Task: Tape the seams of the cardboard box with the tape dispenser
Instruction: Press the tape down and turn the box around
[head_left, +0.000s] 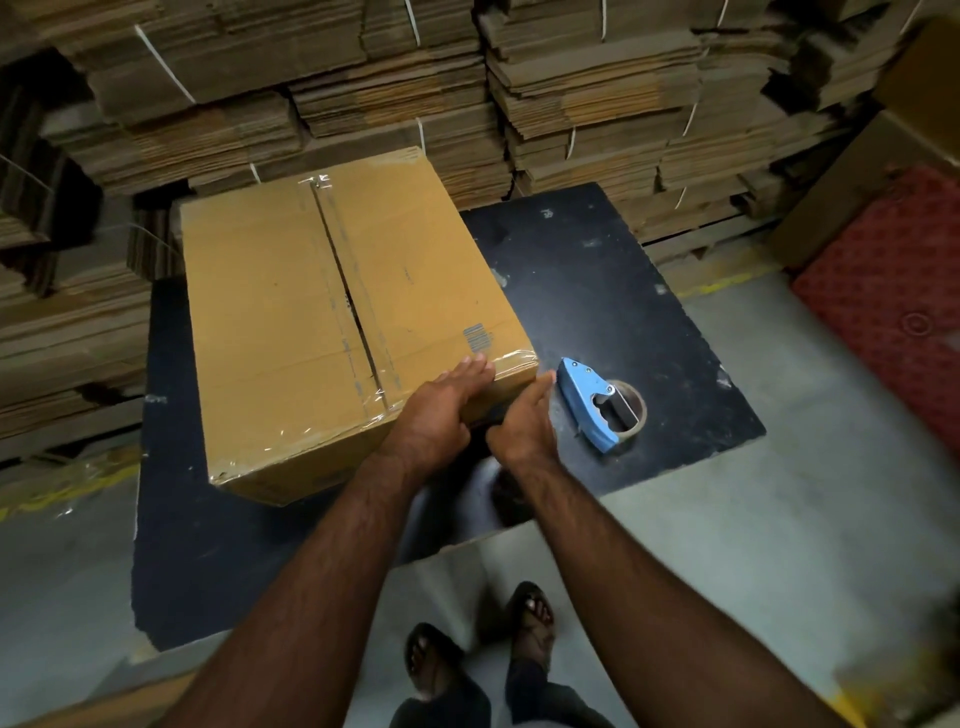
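A closed brown cardboard box (311, 322) sits on a low black table (597, 312), its centre seam and near edge covered with clear tape. My left hand (441, 410) lies flat over the box's near right corner, fingers spread on the top. My right hand (524, 421) presses against the side of that same corner, fingers together. A blue tape dispenser (589, 402) with a brown tape roll lies on the table just right of my right hand, held by neither hand.
Tall stacks of flattened cardboard (467, 93) tied with white string stand behind and to the left of the table. A red patterned crate (893, 306) is at the right. My feet in sandals (478, 649) stand on the grey floor below the table's near edge.
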